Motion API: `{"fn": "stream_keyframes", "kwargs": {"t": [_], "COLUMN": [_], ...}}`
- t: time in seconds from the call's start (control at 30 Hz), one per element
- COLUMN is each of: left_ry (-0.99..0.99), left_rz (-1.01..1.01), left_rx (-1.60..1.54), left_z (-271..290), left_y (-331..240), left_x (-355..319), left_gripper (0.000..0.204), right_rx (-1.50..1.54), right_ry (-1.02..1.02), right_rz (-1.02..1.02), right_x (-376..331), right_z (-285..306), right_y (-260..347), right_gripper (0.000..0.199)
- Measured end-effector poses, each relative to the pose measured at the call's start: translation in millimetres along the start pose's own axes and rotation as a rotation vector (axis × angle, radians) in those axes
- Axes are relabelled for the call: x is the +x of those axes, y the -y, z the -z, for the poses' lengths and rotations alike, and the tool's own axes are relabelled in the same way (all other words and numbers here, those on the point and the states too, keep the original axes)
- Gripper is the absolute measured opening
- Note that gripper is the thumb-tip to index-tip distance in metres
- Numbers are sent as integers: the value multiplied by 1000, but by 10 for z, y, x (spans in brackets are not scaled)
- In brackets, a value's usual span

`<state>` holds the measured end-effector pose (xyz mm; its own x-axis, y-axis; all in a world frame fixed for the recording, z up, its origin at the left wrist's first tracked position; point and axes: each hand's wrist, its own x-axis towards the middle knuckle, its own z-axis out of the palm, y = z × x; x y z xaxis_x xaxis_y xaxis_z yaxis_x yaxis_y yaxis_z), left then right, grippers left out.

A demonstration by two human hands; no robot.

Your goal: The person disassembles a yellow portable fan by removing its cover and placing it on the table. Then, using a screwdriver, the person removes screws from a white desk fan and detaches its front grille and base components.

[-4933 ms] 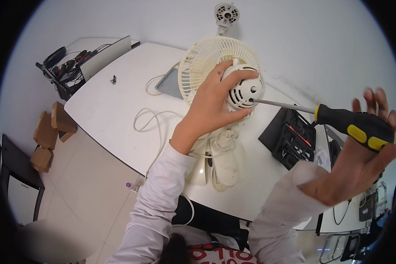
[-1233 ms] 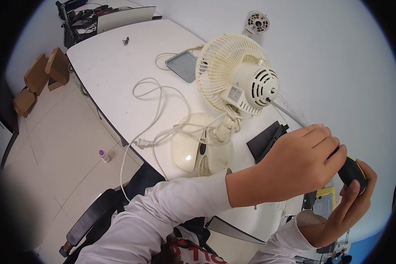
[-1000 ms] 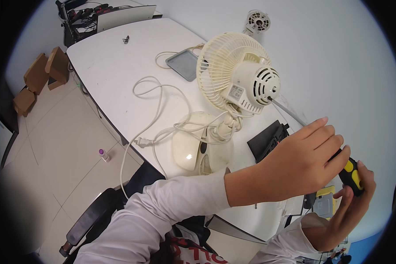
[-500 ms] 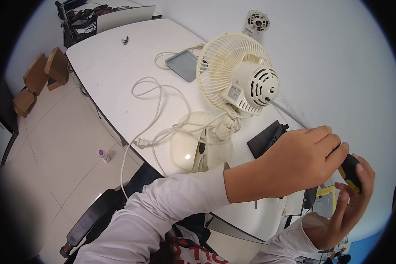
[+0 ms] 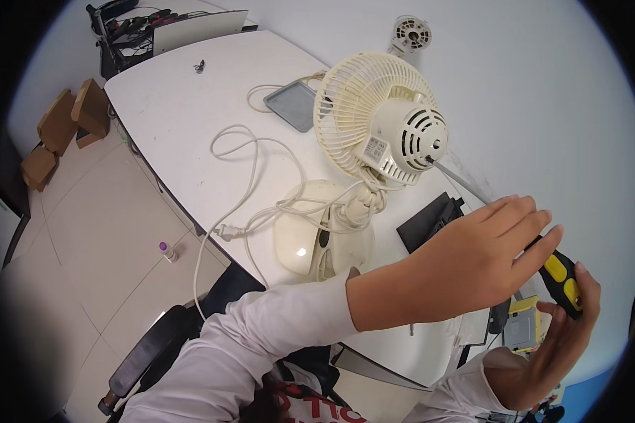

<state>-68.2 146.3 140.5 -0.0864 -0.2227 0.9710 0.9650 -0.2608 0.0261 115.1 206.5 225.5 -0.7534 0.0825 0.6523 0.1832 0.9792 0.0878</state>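
Observation:
A screwdriver with a black and yellow handle (image 5: 561, 276) slants from my hands to the back of a cream desk fan. Its metal shaft (image 5: 466, 182) reaches the fan's motor housing (image 5: 409, 141), with the tip at a hole low in the rear cover. My left hand (image 5: 466, 264) curls loosely around the front of the handle, its thumb hidden. At the handle's butt end, my right hand (image 5: 561, 345) holds it between fingers and thumb. The fan's round grille (image 5: 346, 106) faces away, and its base (image 5: 300, 243) lies on the white table.
A loose power cord (image 5: 254, 158) loops over the table (image 5: 176, 106) and hangs off its edge. Near the fan lie a grey tray (image 5: 293, 106) and a black pouch (image 5: 430, 218). A yellow-edged case (image 5: 522, 326) stands by my right wrist. Cardboard boxes (image 5: 56, 127) sit on the floor.
The screwdriver handle has turned, and more yellow shows. My left fingers have straightened and loosened; my right hand's grip has shifted slightly. The fan stays in place.

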Motion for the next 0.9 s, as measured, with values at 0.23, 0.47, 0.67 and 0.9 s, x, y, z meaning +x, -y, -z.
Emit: {"fn": "stream_keyframes", "kwargs": {"t": [0.23,0.47,0.67,0.9], "left_ry": [129,147,46,27], "left_rz": [84,118,66,57], "left_rx": [-20,-24,-58,-17], "left_z": [116,122,66,75], "left_y": [-27,-25,-7,-27], "left_x": [16,60,-5,5], "left_gripper": [29,27,34,36], "right_rx": [-55,-88,-45,-161], "right_ry": [25,-260,-134,13], "right_rz": [225,-94,90,334], "right_x": [104,88,60,146], "right_z": [-30,-237,-147,-35], "right_y": [32,223,3,76], "right_gripper": [41,38,32,35]}}
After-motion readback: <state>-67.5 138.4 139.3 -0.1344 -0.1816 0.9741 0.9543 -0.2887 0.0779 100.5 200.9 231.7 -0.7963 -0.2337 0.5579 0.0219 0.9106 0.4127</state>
